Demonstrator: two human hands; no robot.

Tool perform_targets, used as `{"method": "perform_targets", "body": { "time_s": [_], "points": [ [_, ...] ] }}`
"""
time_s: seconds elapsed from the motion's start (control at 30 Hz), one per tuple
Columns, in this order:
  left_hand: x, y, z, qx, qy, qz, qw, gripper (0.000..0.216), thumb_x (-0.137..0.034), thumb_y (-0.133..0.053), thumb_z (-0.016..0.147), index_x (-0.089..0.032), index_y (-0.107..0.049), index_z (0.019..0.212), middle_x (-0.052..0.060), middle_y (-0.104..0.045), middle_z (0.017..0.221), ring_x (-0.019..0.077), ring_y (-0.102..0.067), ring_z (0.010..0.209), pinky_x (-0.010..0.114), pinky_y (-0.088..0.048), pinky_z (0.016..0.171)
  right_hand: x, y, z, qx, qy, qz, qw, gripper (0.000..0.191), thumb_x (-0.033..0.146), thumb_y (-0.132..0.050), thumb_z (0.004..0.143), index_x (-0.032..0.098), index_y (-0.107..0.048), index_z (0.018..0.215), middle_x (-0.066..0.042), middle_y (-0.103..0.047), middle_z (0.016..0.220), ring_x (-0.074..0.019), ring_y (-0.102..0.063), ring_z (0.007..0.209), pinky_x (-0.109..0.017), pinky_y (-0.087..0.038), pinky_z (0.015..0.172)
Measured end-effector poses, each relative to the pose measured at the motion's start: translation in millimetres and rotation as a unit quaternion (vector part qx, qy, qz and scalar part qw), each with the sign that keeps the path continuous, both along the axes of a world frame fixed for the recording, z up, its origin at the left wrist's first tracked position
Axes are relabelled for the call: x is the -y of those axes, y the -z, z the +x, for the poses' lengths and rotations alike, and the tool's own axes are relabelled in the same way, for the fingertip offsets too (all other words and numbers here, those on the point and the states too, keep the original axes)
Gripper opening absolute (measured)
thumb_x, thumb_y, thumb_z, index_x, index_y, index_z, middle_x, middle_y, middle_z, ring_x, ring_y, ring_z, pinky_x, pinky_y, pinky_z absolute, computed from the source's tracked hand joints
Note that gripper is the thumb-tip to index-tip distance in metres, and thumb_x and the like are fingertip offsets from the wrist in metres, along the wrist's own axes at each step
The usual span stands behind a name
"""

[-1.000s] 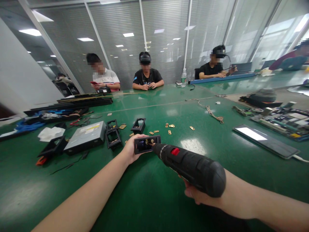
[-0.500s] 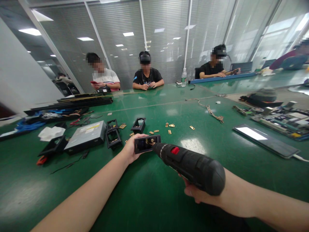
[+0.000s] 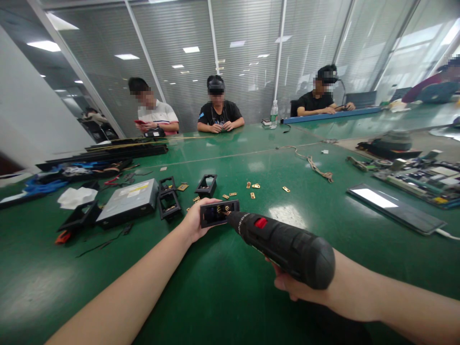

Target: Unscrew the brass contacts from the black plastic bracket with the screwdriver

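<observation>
Very little has moved since a second ago: the black electric screwdriver point(image 3: 287, 244) with its red switch has lifted a touch, and the far person in black has lowered a hand to the tabletop point(image 3: 230, 297).

There is one screwdriver. One small black rectangular plastic frame point(image 3: 214, 214) is held, and four similar loose black frames point(image 3: 206, 186) sit near the tabletop's left half. At least seven small brass plates point(image 3: 252, 195) lie scattered beyond the hands. One grey metal disc drive point(image 3: 127, 201) lies towards the left edge.

The held frame is above the tabletop's middle, tilted on its long side, its open face towards the camera and brass fittings showing inside. The left hand point(image 3: 196, 221) pinches it at its left end, grip pressed together on it. The right hand point(image 3: 291, 287) has its grip wrapped round the screwdriver's handle, and the tool's tip touches the brass fitting inside the frame
</observation>
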State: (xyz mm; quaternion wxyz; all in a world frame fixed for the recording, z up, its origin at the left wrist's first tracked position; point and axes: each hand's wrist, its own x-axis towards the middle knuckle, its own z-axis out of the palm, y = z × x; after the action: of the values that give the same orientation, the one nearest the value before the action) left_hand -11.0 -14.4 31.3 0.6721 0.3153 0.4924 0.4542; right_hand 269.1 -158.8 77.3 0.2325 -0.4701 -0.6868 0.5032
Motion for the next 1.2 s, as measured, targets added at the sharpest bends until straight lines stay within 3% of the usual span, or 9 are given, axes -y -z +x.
{"method": "perform_targets", "body": {
  "time_s": [0.2,0.43,0.57,0.73,1.07,1.2],
  "points": [
    [2,-2.7,2,-0.003,0.001,-0.006,1.000,0.019,-0.025,-0.062,0.086,-0.013,-0.076,0.088,0.014,-0.081,0.085,0.0263,-0.076,0.076,0.039,-0.062,0.072,1,-1.7,0,-0.002,-0.003,0.011,1.000,0.037,0.036,-0.071,0.082,0.011,-0.061,0.109,-0.007,-0.070,0.084,-0.0171,-0.067,0.061,-0.030,-0.058,0.056],
    [2,-2.5,1,-0.002,0.004,-0.003,1.000,0.018,-0.025,-0.063,0.085,-0.013,-0.076,0.088,0.013,-0.080,0.084,0.0262,-0.076,0.075,0.038,-0.062,0.070,-1,-17.5,-5,-0.008,-0.046,0.058,0.997,0.015,0.028,-0.066,0.083,0.015,-0.061,0.085,-0.003,-0.066,0.075,-0.0126,-0.060,0.061,-0.024,-0.053,0.057],
    [0,-2.4,-2,0.001,0.014,-0.015,1.000,0.019,-0.026,-0.062,0.085,-0.013,-0.076,0.088,0.014,-0.081,0.084,0.0270,-0.076,0.074,0.041,-0.063,0.072,-1,-21.5,-8,-0.033,-0.065,0.070,0.995,0.013,0.025,-0.065,0.083,0.016,-0.058,0.076,-0.001,-0.062,0.071,-0.0103,-0.053,0.061,-0.021,-0.047,0.057],
    [-1,-4.1,-4,0.005,0.018,-0.035,0.999,0.019,-0.027,-0.063,0.086,-0.013,-0.075,0.089,0.015,-0.081,0.086,0.0279,-0.077,0.076,0.043,-0.064,0.076,0,-20.3,-8,-0.067,-0.055,0.037,0.996,0.009,0.022,-0.068,0.080,0.015,-0.061,0.079,-0.001,-0.063,0.074,-0.0105,-0.052,0.065,-0.020,-0.048,0.061],
    [-1,-7.0,-3,0.009,0.008,-0.047,0.999,0.017,-0.027,-0.062,0.088,-0.014,-0.073,0.086,0.013,-0.079,0.080,0.0263,-0.075,0.070,0.042,-0.065,0.070,2,-26.4,-12,-0.079,-0.059,0.068,0.993,0.016,0.022,-0.069,0.082,0.017,-0.073,0.097,-0.003,-0.066,0.083,-0.0134,-0.060,0.072,-0.022,-0.059,0.071],
    [0,-8.5,-1,0.003,0.008,-0.046,0.999,0.018,-0.027,-0.063,0.086,-0.014,-0.075,0.089,0.013,-0.080,0.082,0.0273,-0.076,0.071,0.042,-0.065,0.071,4,-27.4,-14,-0.068,-0.060,0.061,0.994,0.014,0.023,-0.071,0.082,0.019,-0.075,0.094,-0.003,-0.070,0.085,-0.0158,-0.065,0.076,-0.022,-0.061,0.071]
  ]
}}
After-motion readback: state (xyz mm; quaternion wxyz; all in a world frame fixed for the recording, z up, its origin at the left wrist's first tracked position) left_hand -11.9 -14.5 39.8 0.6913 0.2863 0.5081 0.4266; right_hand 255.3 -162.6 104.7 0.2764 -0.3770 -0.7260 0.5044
